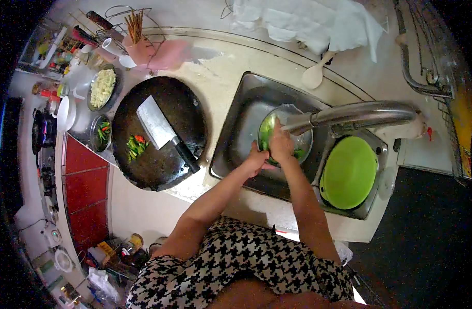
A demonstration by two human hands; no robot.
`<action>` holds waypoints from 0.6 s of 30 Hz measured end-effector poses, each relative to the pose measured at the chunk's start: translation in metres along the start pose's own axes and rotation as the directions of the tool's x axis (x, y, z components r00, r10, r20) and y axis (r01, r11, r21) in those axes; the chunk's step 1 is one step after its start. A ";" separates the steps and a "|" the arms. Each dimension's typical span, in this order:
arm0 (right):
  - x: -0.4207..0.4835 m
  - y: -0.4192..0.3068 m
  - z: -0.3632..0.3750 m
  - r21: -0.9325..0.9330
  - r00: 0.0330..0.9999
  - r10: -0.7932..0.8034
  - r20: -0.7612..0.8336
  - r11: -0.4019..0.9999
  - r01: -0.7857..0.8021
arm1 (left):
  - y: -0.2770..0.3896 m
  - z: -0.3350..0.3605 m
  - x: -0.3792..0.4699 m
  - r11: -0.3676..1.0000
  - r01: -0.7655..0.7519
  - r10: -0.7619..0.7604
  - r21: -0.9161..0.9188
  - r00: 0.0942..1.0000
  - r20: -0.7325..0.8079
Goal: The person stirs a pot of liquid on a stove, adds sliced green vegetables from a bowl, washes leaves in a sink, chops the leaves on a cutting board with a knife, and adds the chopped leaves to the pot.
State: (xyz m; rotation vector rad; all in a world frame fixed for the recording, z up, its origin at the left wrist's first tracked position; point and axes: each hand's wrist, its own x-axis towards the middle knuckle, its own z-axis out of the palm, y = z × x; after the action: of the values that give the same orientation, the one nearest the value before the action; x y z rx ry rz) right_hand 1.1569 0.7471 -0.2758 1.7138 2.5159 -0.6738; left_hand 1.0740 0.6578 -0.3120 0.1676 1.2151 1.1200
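A clear bowl stands in the larger basin of the steel sink, with green leafy vegetables in it. My left hand is at the bowl's near left rim, and its grip is partly hidden. Over the bowl, under the faucet spout, my right hand touches the greens; whether its fingers close on them cannot be told. The steel faucet reaches in from the right and covers part of the bowl.
Left of the sink, a cleaver and chopped peppers lie on a round dark board. A green basin sits in the smaller sink bowl. Farther left are a plate of pale chopped food and a small pepper dish.
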 end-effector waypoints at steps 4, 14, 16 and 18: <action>0.017 0.020 -0.012 0.195 0.972 0.126 0.198 0.967 -0.165 | 0.022 0.009 -0.013 0.999 0.001 -0.002 0.052 1.000 0.014; 0.002 0.006 0.012 0.180 0.980 -0.002 -0.198 0.983 0.038 | 0.010 0.002 0.013 0.999 0.014 -0.010 -0.050 0.997 0.082; 0.003 -0.018 -0.029 0.163 0.992 0.105 0.074 0.980 -0.116 | 0.020 0.007 0.001 0.996 -0.094 0.094 -0.001 0.993 0.071; 0.011 -0.005 -0.012 0.098 0.983 0.162 0.086 0.981 -0.170 | 0.038 0.017 -0.012 0.999 -0.031 0.028 0.043 0.998 0.059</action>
State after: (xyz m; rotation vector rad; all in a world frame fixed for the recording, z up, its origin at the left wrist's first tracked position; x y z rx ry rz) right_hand 1.1512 0.7596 -0.2659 1.8665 2.2924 -0.8545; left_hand 1.0659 0.6746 -0.2731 0.2504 1.1893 1.1074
